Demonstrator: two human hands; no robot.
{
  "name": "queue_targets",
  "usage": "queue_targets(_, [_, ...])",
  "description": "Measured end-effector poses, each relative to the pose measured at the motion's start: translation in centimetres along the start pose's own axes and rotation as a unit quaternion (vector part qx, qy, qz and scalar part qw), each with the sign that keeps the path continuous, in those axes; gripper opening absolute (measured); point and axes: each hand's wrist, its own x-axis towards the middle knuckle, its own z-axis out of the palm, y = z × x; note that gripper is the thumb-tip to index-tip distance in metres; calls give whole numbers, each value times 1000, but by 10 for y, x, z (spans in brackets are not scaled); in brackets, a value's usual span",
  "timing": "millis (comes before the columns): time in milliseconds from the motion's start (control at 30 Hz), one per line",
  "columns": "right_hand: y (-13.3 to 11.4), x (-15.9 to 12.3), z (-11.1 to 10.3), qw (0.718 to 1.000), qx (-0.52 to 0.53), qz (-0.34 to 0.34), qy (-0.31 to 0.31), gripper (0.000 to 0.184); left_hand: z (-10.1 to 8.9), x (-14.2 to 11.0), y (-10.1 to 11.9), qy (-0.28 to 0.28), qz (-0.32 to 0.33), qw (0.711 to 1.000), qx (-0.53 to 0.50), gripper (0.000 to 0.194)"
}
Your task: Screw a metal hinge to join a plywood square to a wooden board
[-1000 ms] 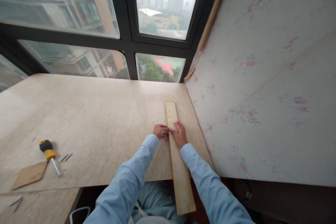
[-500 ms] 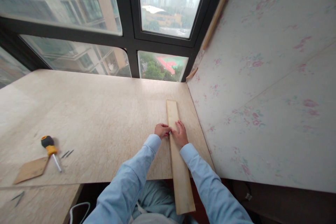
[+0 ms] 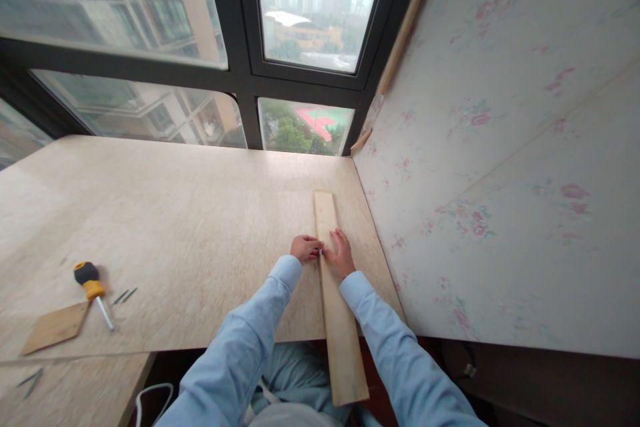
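Note:
A long narrow wooden plank (image 3: 326, 217) lies on the pale tabletop (image 3: 190, 227) near its right edge, its near end sticking out past the table's front. My left hand (image 3: 305, 248) is curled at the plank's left edge, fingers pinched on a small metal piece I cannot make out. My right hand (image 3: 341, 255) rests on top of the plank, fingers touching the same spot.
A yellow-and-black screwdriver (image 3: 93, 291) lies at the table's left front beside two small screws (image 3: 125, 295) and a flat wood offcut (image 3: 55, 327). A floral-patterned panel (image 3: 500, 167) leans up on the right. Dark-framed windows (image 3: 240, 73) stand behind the table.

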Motion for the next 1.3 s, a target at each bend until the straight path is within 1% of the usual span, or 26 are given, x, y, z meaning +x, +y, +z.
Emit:
queue_targets(100, [-1, 0, -1, 1000, 4, 8, -9, 55, -1, -1, 0, 0, 2, 1000, -11, 30])
queue_targets(233, [1, 0, -1, 1000, 9, 14, -20, 56, -2, -1, -4, 0, 15, 1000, -28, 26])
queue_targets(467, [-1, 0, -1, 1000, 8, 25, -18, 55, -5, -2, -9, -9, 35, 998, -52, 28])
queue_targets(667, [-5, 1, -4, 999, 24, 32, -30, 53, -5, -1, -10, -13, 41, 997, -63, 30])
queue_targets(867, [-6, 0, -4, 998, 32, 44, -28, 47, -4, -1, -12, -7, 42, 997, -64, 21])
queue_targets(1000, [-6, 0, -2, 998, 32, 48, -14, 44, -2, -1, -14, 12, 46, 997, -56, 15])
queue_targets(1300, [-6, 2, -3, 998, 29, 47, -7, 39, -1, 2, -16, 12, 46, 998, -52, 11])
